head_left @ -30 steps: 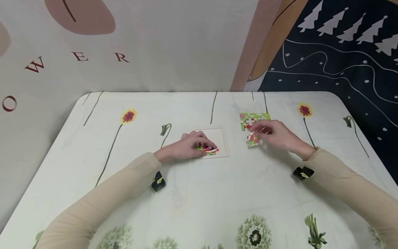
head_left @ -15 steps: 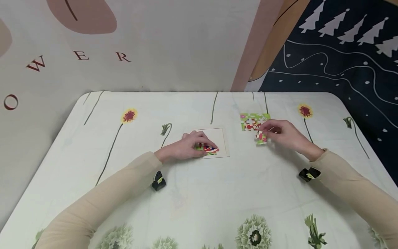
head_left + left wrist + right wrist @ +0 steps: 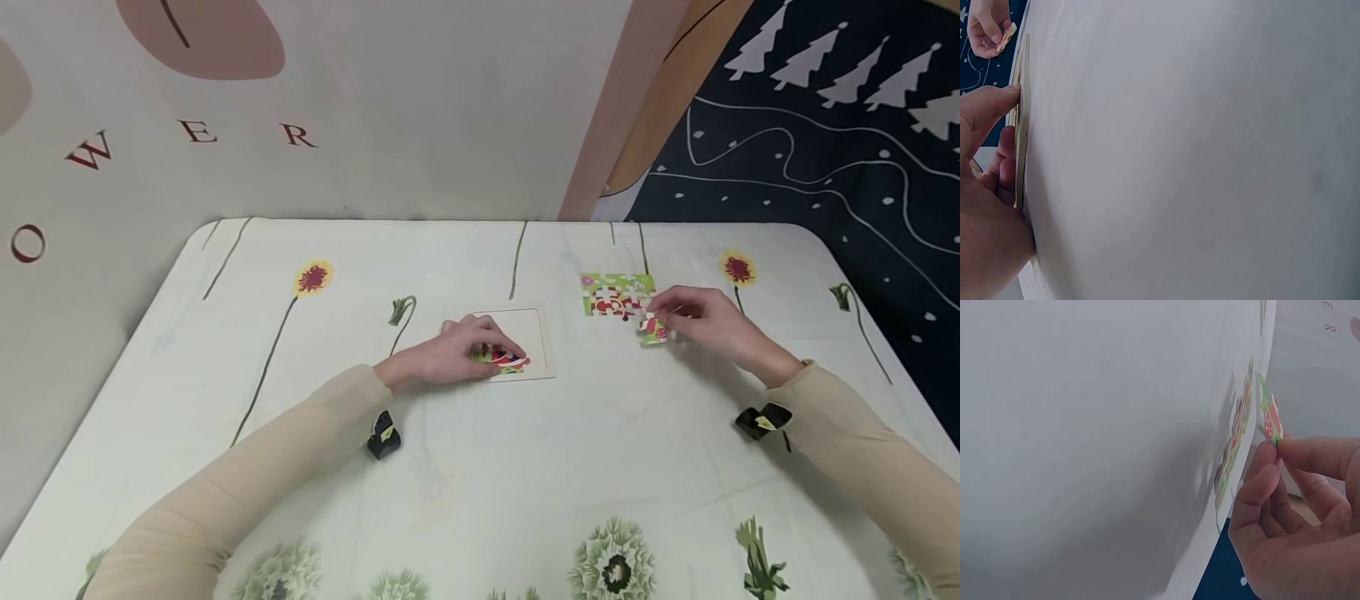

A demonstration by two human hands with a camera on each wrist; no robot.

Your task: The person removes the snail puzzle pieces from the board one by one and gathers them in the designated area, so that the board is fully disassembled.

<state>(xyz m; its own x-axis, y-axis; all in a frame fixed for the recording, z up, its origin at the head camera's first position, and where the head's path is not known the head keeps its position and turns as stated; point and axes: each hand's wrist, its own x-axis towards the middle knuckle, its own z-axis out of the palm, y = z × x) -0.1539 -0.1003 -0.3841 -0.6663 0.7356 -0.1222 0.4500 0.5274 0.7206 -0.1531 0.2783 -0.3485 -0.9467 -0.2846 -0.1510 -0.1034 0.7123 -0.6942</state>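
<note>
My right hand [image 3: 697, 321] pinches a puzzle piece [image 3: 1270, 415] between thumb and finger. Green with a red, white-dotted patch, the piece is held up off the table, near the lower right corner of a joined block of jigsaw pieces [image 3: 611, 292]. That block lies flat on the cloth, printed in green and red. To the left, my left hand [image 3: 468, 350] rests on a thin pale puzzle tray [image 3: 531, 329]. Several coloured pieces [image 3: 501, 360] lie in the tray's lower part, partly hidden under the fingers. In the left wrist view the tray [image 3: 1022, 137] shows edge-on.
A white cloth with printed flowers [image 3: 311, 277] covers the table [image 3: 480, 467]. Behind its far edge stands a pale wall hanging [image 3: 420, 108] with letters. A dark cloth with white trees [image 3: 810, 125] hangs at the right. Both wrists carry small black cameras [image 3: 761, 421].
My right hand has moved right with the pinched puzzle piece, from the joined block's lower left to its lower right corner, uncovering more of the block. The left hand stays on the tray.
</note>
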